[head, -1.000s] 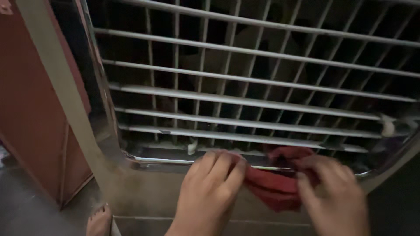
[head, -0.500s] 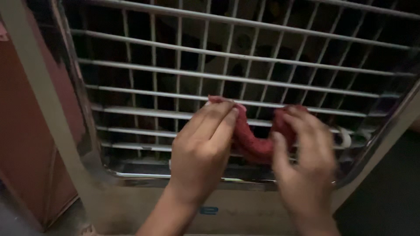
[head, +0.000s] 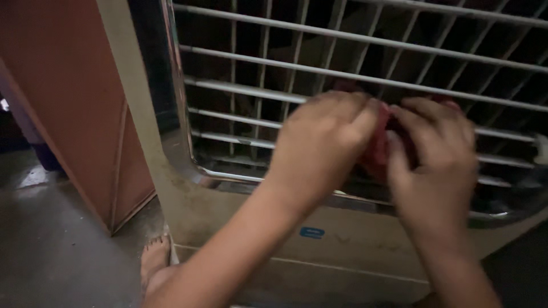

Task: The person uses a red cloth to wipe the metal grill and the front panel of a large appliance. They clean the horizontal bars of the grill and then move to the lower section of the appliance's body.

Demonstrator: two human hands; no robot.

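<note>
A dim grey floor (head: 51, 251) lies below and left of the cooler's slatted grille (head: 274, 97), with a brown door (head: 74, 114) left of it. Against the grille's lower slats, the left hand (head: 322, 142) and right hand (head: 436, 154) meet, both pinching a red cloth (head: 378, 149) between them

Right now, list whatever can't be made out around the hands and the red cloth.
Head view only:
- red cloth: mostly hidden between the left hand and right hand; its shape is unclear.
- Both hands: motion-blurred, so finger grip is unclear.
- grille: top and right cut off by the frame.
- Behind the slats: too dark.
- foot: partly hidden by the left forearm.
</note>
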